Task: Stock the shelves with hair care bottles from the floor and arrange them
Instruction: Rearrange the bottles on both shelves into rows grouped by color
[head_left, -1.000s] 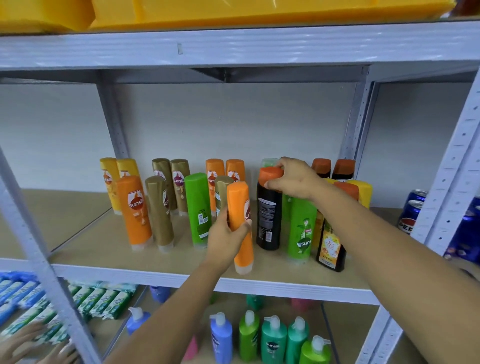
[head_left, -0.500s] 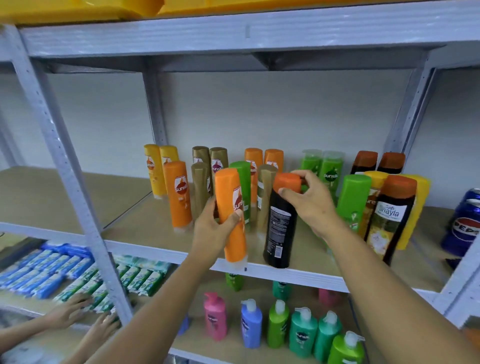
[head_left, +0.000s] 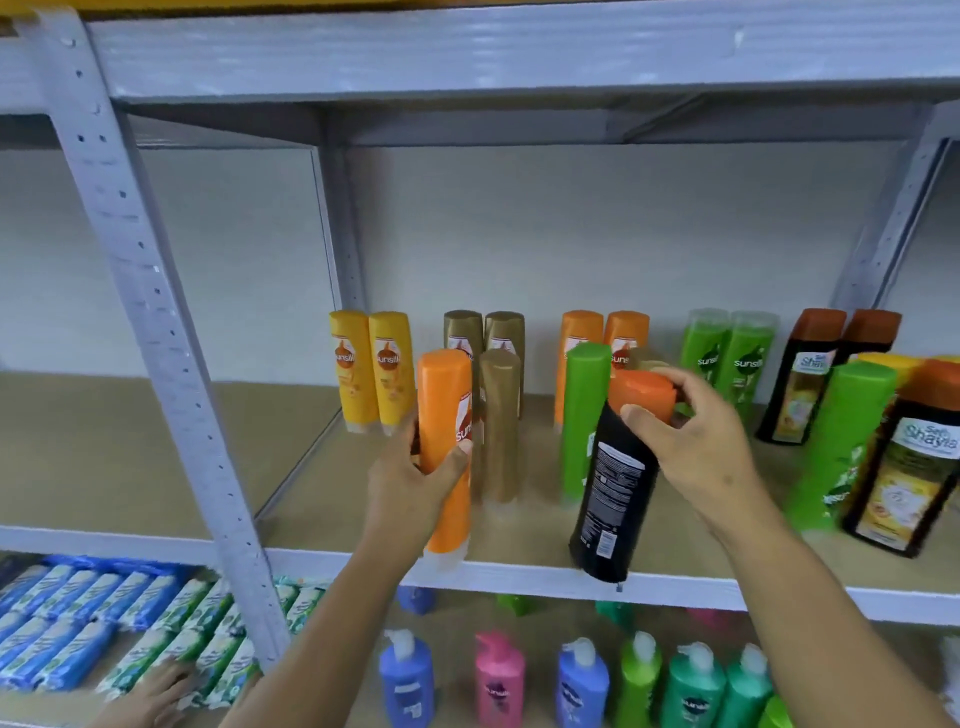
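Observation:
My left hand (head_left: 415, 483) grips an orange Sunsilk bottle (head_left: 445, 405) round its middle, held upright near the shelf's front edge. My right hand (head_left: 691, 441) pinches the orange cap of a black bottle (head_left: 613, 499), which tilts with its base at the front lip of the shelf (head_left: 519, 569). Behind stand yellow bottles (head_left: 371, 371), gold bottles (head_left: 498, 426), orange bottles (head_left: 582, 343) and a green bottle (head_left: 584, 415). More green bottles (head_left: 727, 358) line the back.
Black Shayla bottles (head_left: 898, 467) and a green bottle (head_left: 841, 441) stand at the right. A grey upright post (head_left: 156, 312) crosses the left. Pump bottles (head_left: 498, 680) fill the lower shelf, beside blue and green packets (head_left: 78, 629). Another person's hand (head_left: 150, 696) touches those packets.
Both hands moved left along the shelf with their bottles. The orange bottle now sits in front of the gold ones; the black bottle tilts more at the shelf lip.

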